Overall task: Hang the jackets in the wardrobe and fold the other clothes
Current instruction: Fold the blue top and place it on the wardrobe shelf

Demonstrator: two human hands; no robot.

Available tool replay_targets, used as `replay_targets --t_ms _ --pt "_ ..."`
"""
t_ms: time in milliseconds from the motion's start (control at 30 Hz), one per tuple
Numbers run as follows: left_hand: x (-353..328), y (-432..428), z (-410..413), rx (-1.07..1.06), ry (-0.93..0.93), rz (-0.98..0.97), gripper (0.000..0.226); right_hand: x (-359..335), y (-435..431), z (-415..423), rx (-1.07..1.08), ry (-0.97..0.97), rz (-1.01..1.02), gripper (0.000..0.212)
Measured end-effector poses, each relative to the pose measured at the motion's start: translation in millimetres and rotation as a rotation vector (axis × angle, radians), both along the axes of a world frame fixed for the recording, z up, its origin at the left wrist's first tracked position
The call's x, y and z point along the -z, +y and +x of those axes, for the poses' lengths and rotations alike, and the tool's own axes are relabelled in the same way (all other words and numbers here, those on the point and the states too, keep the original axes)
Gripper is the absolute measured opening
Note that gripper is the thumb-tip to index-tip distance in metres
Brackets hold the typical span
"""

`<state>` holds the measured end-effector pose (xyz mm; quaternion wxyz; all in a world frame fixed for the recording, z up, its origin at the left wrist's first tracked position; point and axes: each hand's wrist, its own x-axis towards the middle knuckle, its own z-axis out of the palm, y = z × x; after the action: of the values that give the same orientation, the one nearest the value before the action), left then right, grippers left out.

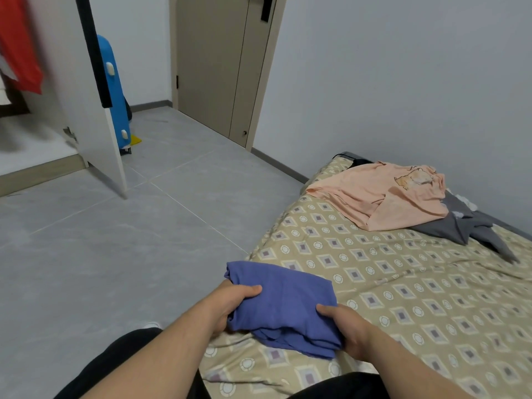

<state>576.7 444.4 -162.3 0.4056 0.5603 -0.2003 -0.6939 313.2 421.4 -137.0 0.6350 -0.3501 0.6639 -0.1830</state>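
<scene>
- left hand (pixel 230 300) and right hand (pixel 348 329) each grip a side of the folded blue garment (pixel 283 303), thumbs on top
- it sits at the bed's (pixel 403 298) near left edge

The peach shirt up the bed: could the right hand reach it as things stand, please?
Probably not yet: the right hand grips the folded blue garment, and the peach shirt lies far up the bed. Nothing lies on the bed between them.

Folded garment (pixel 283 300) on bed (pixel 403 283), near edge; heap of clothes (pixel 383 197) farther back on it; wardrobe (pixel 86 125) off left.
</scene>
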Motion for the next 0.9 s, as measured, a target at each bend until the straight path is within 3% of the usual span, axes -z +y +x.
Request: replay_targets --t_ms 333,467,600,733,900 --pt "19.2 -24.8 -4.4 -0.046 -0.061 -0.071 0.040 -1.7 -7.6 -8.2 0.052 -0.106 -0.064 0.027" --pt "15.0 -40.0 0.3 -0.029 0.000 -0.105 0.039 -4.1 -16.3 -4.6 0.094 -0.164 -0.052 0.030" --pt "6.5 -57.5 5.7 -0.046 0.026 -0.137 0.038 -8.6 -24.6 5.9 0.069 -0.185 -0.060 0.046" --pt "-1.1 -75.1 15.6 -0.078 0.020 -0.169 0.051 -9.9 -40.1 17.5 0.126 -0.201 -0.101 0.043" --pt "11.7 -96.0 30.7 -0.162 0.052 -0.167 0.052 -6.5 -78.2 36.7 0.197 -0.255 -0.088 0.045"
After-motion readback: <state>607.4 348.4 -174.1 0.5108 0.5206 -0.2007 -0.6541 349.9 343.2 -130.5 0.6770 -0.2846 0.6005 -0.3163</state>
